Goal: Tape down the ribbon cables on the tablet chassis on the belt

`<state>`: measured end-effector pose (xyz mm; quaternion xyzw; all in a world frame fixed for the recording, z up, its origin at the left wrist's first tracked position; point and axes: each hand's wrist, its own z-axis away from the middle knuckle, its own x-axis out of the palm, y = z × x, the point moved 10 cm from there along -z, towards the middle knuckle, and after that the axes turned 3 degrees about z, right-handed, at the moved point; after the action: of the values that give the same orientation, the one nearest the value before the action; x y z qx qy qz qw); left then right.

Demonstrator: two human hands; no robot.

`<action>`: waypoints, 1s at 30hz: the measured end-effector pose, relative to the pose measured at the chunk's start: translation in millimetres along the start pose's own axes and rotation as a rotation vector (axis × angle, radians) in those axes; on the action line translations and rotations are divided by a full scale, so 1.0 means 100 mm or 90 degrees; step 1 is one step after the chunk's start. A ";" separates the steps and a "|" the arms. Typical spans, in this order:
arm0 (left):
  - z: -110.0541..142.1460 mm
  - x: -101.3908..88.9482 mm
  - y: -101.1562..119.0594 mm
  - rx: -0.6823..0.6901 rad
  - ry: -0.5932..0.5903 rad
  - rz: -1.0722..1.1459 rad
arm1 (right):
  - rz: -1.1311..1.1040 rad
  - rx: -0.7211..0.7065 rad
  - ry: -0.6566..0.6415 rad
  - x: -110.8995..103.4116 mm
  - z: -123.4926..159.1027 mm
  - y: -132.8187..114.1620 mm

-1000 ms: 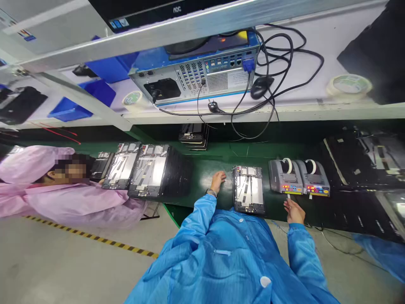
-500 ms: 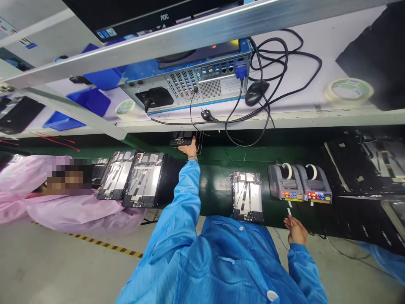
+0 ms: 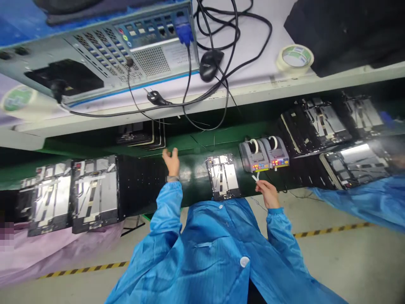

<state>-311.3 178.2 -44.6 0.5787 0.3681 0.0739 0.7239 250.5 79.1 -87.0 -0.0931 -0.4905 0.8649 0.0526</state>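
My left hand (image 3: 171, 162) hovers open, fingers spread, over the dark green conveyor belt (image 3: 190, 166), touching nothing I can make out. An opened tablet frame (image 3: 223, 176) with silver shielding and strips lies on the belt between my hands. My right hand (image 3: 268, 193) pinches a small white tape strip (image 3: 255, 177) just below a pair of grey tape dispensers (image 3: 262, 154). Two more opened frames (image 3: 95, 194) lie to the left on a black mat. A stack of dark units (image 3: 141, 134) sits beyond my left hand.
Above the belt, a shelf holds a computer chassis (image 3: 126, 55) with tangled black cables, a mouse (image 3: 211, 65) and a masking tape roll (image 3: 295, 59). More frames (image 3: 322, 122) lie at right, beside a co-worker's blue sleeve (image 3: 357, 202). A pink coat (image 3: 47, 257) shows at lower left.
My left hand has drawn back from the dark stack to the belt. My right hand has risen to the dispensers with the white strip. The view has swung closer and tilted.
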 end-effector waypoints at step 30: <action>1.76 1.13 -0.24 -0.042 -0.208 0.031 | 0.058 -0.017 -0.301 1.74 -0.29 -0.47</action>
<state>-129.2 93.2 -106.7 0.5679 0.2289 0.0082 0.7906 86.2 159.5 -80.8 0.0892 -0.4958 0.8575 -0.1044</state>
